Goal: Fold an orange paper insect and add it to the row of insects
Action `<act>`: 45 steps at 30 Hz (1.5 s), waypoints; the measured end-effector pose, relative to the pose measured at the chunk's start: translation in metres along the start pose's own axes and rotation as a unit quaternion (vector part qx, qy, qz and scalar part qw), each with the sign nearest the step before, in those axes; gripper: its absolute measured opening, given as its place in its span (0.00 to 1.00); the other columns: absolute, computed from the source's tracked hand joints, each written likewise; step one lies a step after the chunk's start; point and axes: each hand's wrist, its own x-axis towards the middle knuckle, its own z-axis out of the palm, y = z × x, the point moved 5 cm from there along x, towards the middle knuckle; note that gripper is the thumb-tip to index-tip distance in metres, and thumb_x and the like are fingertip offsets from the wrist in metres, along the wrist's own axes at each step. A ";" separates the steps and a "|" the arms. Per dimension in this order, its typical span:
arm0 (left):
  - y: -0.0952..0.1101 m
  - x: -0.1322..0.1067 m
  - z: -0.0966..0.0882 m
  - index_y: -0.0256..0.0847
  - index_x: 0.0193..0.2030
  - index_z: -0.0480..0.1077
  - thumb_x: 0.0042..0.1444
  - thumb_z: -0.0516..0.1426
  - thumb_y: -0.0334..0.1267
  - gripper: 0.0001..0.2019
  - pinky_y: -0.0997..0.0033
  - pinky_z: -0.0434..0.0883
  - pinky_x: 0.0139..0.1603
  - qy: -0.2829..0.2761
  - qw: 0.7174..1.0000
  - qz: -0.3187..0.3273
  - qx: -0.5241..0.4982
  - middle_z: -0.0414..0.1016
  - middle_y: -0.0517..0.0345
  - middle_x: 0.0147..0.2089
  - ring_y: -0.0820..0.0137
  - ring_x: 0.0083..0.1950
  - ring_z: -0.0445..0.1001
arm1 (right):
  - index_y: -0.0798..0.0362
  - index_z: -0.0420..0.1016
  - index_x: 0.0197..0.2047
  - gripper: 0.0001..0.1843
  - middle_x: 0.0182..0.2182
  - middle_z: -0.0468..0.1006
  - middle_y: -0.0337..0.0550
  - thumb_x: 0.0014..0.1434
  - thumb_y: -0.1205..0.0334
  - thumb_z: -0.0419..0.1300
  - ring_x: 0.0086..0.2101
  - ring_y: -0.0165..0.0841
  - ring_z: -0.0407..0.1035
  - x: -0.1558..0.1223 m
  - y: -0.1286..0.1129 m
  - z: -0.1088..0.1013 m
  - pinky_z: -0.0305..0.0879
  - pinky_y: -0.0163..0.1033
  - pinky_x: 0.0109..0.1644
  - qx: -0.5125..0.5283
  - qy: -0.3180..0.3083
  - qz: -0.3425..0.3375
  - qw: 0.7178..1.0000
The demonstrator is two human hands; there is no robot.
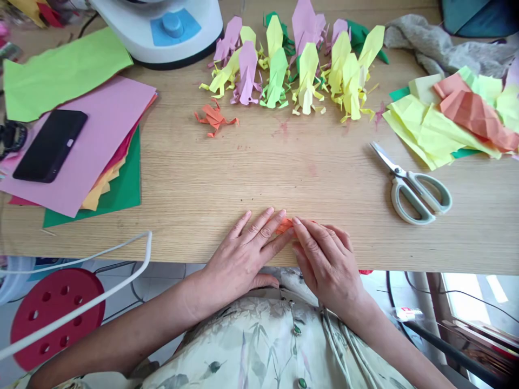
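Observation:
A small piece of folded orange paper [284,225] lies at the front edge of the wooden table, mostly hidden under my fingers. My left hand [253,246] rests flat with its fingers stretched out, the fingertips touching the paper's left part. From the other side, my right hand [326,254] has its fingers drawn together on the paper, pressing or pinching its right part. Farther back sits a small orange origami figure [217,118] with thin legs. Scissors [413,189] with grey-white handles lie to the right, blades slightly apart.
Several origami figures [308,75] in yellow, green and purple stand along the back. At left, a phone [51,145] lies on stacked coloured paper [117,116], near a white lamp base [162,32]. Creased sheets [430,127] and a grey cloth [438,46] are at right.

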 end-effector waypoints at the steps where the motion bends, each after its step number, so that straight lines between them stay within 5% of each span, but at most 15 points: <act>1: 0.000 0.000 0.000 0.40 0.75 0.46 0.56 0.52 0.67 0.47 0.47 0.50 0.74 0.000 1.000 -0.003 0.007 0.41 0.47 0.77 0.54 0.77 0.44 | 0.55 0.52 0.72 0.34 0.57 0.75 0.55 0.64 0.72 0.55 0.53 0.41 0.72 -0.001 0.001 0.001 0.65 0.49 0.56 -0.002 -0.001 0.000 1.000; 6: 0.003 0.001 0.000 0.31 0.74 0.45 0.57 0.50 0.68 0.50 0.47 0.51 0.74 -0.002 0.999 -0.009 0.037 0.40 0.46 0.77 0.54 0.77 0.42 | 0.57 0.51 0.72 0.34 0.63 0.69 0.56 0.65 0.70 0.55 0.60 0.42 0.67 -0.011 0.001 0.004 0.63 0.50 0.61 -0.012 -0.038 -0.015 0.999; 22: 0.002 0.003 -0.003 0.32 0.74 0.46 0.60 0.47 0.67 0.46 0.48 0.54 0.73 -0.023 0.998 -0.012 0.055 0.42 0.47 0.77 0.55 0.77 0.45 | 0.68 0.59 0.68 0.30 0.65 0.65 0.59 0.68 0.62 0.54 0.64 0.43 0.61 -0.015 0.000 0.008 0.59 0.48 0.67 -0.068 -0.063 -0.052 0.994; 33: 0.000 -0.001 0.001 0.33 0.74 0.48 0.63 0.42 0.65 0.43 0.43 0.45 0.74 -0.005 0.998 -0.040 0.048 0.44 0.44 0.76 0.55 0.76 0.47 | 0.68 0.63 0.66 0.28 0.65 0.66 0.57 0.70 0.57 0.51 0.62 0.42 0.62 -0.014 -0.002 0.007 0.59 0.47 0.66 -0.090 -0.061 -0.049 0.993; 40: -0.014 -0.016 -0.002 0.28 0.74 0.45 0.60 0.37 0.69 0.49 0.45 0.41 0.74 0.022 0.996 -0.080 0.028 0.48 0.39 0.75 0.53 0.76 0.46 | 0.69 0.64 0.65 0.31 0.65 0.65 0.57 0.70 0.52 0.51 0.63 0.44 0.61 -0.014 -0.003 0.007 0.58 0.47 0.66 -0.103 -0.057 -0.058 0.991; 45: 0.000 -0.011 -0.008 0.32 0.74 0.49 0.61 0.37 0.68 0.46 0.45 0.34 0.74 0.041 0.999 -0.021 0.028 0.50 0.43 0.75 0.55 0.77 0.43 | 0.68 0.63 0.66 0.33 0.66 0.65 0.57 0.69 0.49 0.50 0.63 0.44 0.60 -0.015 -0.004 0.009 0.56 0.47 0.67 -0.109 -0.051 -0.052 0.991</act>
